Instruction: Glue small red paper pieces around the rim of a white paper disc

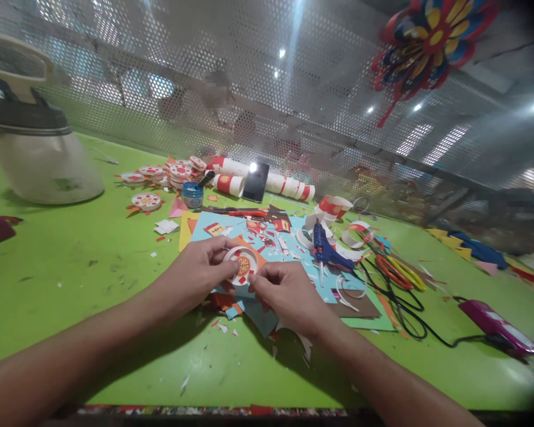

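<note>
A small round white paper piece (242, 266) with a gold emblem and red squares is held over the paper sheets at the middle of the table. My left hand (207, 268) grips its left side, with the thumb on its face. On its lower right edge my right hand (289, 290) pinches with thumb and forefinger. An orange paper point shows behind the disc. Under both hands lie a light blue sheet (271, 222) with red and white scraps. The blue glue gun (327, 249) rests to the right of my right hand.
Finished discs (180, 171) are piled at the back left, near a blue jar (193, 194). Behind the sheets are paper cups (229, 184) and a phone (255, 181). Scissors (396, 273), black cable and a purple power strip (498, 329) lie right. A white sprayer (44, 160) stands far left.
</note>
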`<state>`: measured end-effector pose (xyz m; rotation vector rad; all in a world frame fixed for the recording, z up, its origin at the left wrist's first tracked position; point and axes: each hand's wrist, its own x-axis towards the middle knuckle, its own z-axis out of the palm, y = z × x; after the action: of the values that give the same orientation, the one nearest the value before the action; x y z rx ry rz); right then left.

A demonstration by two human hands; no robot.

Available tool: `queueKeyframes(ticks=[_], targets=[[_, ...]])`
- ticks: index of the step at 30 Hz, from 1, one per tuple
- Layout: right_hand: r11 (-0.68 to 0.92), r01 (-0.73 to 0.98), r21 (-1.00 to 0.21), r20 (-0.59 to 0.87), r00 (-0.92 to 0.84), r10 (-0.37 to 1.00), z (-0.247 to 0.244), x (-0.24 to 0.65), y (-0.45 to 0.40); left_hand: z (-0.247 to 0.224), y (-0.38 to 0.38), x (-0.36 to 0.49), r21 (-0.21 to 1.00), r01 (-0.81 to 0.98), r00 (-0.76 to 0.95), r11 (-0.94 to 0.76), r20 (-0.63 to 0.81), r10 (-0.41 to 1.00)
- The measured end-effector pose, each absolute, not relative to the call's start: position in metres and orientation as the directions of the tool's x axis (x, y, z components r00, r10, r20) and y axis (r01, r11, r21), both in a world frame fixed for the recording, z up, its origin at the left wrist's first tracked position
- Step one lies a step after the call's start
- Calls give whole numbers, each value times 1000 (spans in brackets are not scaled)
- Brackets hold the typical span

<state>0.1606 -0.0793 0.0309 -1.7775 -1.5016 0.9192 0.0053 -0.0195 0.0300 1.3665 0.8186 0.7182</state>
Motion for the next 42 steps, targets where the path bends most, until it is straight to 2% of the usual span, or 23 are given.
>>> queueKeyframes(ticks=[9, 21, 32, 42], targets=[[-163, 463, -871, -132, 100, 986, 25, 163, -80, 26, -18, 5, 991, 43, 535, 123, -127, 835], [-150, 257, -955, -147, 28, 989, 29, 170, -84, 26, -15, 4, 988, 10, 540, 151, -133, 831], [-141, 268, -953, -129, 60, 990, 32, 173, -84, 28, -18, 4, 981, -11, 545, 194, -157, 824], [-163, 298, -940, -158, 42, 987, 27, 169, -81, 29, -17, 4, 994, 16, 551, 107, -98, 829]])
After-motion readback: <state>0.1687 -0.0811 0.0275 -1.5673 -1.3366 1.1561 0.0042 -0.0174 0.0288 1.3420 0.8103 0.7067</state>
